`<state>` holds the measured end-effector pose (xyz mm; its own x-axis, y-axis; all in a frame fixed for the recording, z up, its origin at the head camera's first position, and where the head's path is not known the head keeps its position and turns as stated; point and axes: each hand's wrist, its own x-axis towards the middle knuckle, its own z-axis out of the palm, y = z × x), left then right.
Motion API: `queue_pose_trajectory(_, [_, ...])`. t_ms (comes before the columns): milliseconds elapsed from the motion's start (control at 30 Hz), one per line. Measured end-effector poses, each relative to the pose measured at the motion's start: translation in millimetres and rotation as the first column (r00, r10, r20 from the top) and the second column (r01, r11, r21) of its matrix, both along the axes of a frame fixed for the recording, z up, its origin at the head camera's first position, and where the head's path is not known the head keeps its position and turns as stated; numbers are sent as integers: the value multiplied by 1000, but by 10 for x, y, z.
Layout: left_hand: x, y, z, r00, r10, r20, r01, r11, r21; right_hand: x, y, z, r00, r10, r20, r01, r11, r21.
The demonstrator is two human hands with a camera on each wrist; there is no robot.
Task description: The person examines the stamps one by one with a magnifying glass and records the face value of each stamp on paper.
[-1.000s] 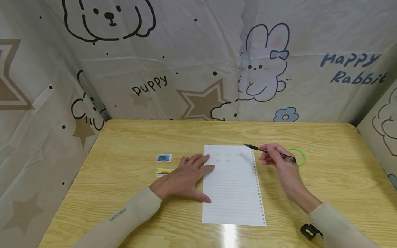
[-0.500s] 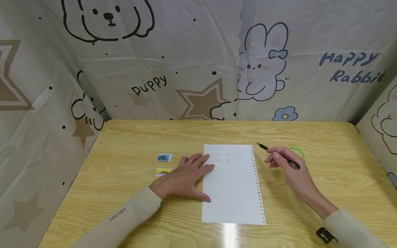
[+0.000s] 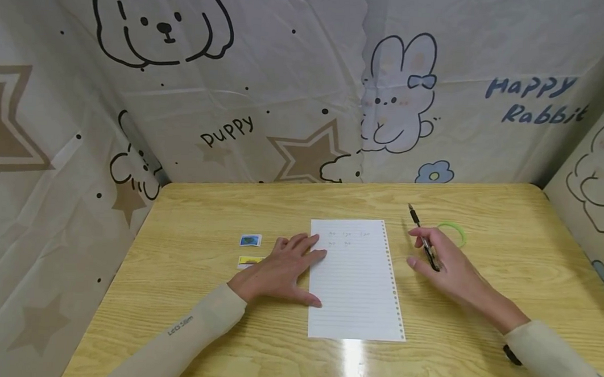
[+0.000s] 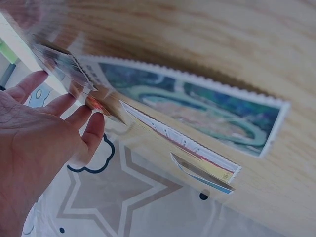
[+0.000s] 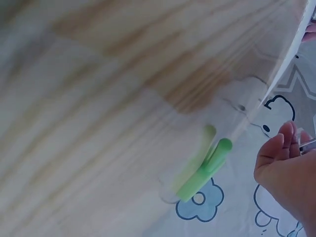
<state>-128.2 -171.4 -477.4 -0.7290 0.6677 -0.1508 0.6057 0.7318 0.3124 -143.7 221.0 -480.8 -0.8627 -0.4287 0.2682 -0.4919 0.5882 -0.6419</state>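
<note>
A sheet of lined paper [image 3: 355,294] with punched holes down its right edge lies on the wooden table; small faint handwriting fills two rows near its top. My left hand [image 3: 285,267] rests on the paper's left edge, fingers spread. To the right of the sheet, my right hand [image 3: 447,261] holds a black pen [image 3: 415,216] above the table, its tip pointing up and away. Part of the pen [image 5: 308,145] also shows in the right wrist view. Left of the left hand lie a blue stamp [image 3: 250,240] and a yellow stamp [image 3: 250,261], the latter partly covered.
Behind the right hand lies a light green ring-shaped thing [image 3: 452,227], also seen edge-on in the right wrist view. The left wrist view shows several stamps, a large green one [image 4: 197,106] nearest. A patterned cloth [image 3: 297,86] encloses the table's back and sides.
My right hand has drawn back to the right, away from the paper, and the pen has swung from pointing left to pointing upward. The left hand and paper stay put.
</note>
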Motion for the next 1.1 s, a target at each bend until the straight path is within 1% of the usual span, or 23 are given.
queue_pose_trajectory(167, [-3, 12, -6, 1000, 2, -1, -2, 1000, -9, -25, 43, -25, 999, -13, 30, 11, 997, 79])
queue_pose_trajectory(267, [-5, 14, -10, 1000, 5, 3, -5, 1000, -17, -51, 71, -57, 999, -12, 33, 8, 994, 112])
queue_pose_trajectory(367, [-5, 15, -16, 1000, 5, 2, -5, 1000, -16, -76, 90, -86, 998, -14, 54, 6, 990, 142])
queue_pose_trajectory(633, [-8, 17, -37, 1000, 9, 0, -9, 1000, -21, -154, 96, -147, 997, 1, 79, -21, 966, 257])
queue_pose_trajectory(800, [-13, 21, -48, 1000, 5, 2, -5, 1000, -24, -187, 122, -196, 996, 12, 84, -36, 957, 287])
queue_pose_trajectory(1100, [-7, 16, -17, 1000, 5, 4, -5, 1000, -15, -235, 137, -254, 998, 58, 41, -67, 946, 317])
